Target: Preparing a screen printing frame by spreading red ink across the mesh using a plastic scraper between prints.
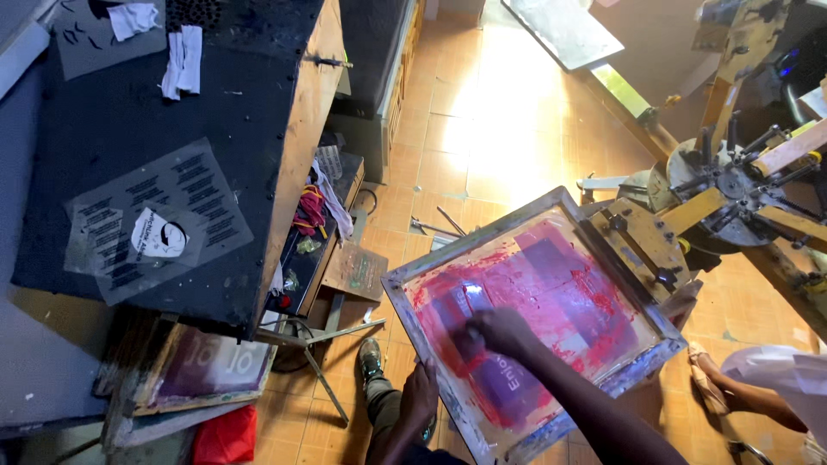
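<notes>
Tiled workshop floor, black table (155,129) left. Screen (534,319) clamped on press (732,185), right of centre. Left hand (419,394) gripping near frame edge. Right hand (500,331) closed on a small wiper, unclear, pressed into red ink (551,288). Step: spreading ink. Next: even strokes, frame steadied.

Clear printed film sheets (155,222) on black table (round white label (160,237) at centre).

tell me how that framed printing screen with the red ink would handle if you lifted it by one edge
The printing screen would probably stay stiff, since a rigid frame runs around its rim. It likely pivots rather than lifts free, because its far edge sits in the press clamp. Wet red ink suggests a slippery, messy grip; the left hand holds the bare near edge, the right hand on the mesh.
</notes>
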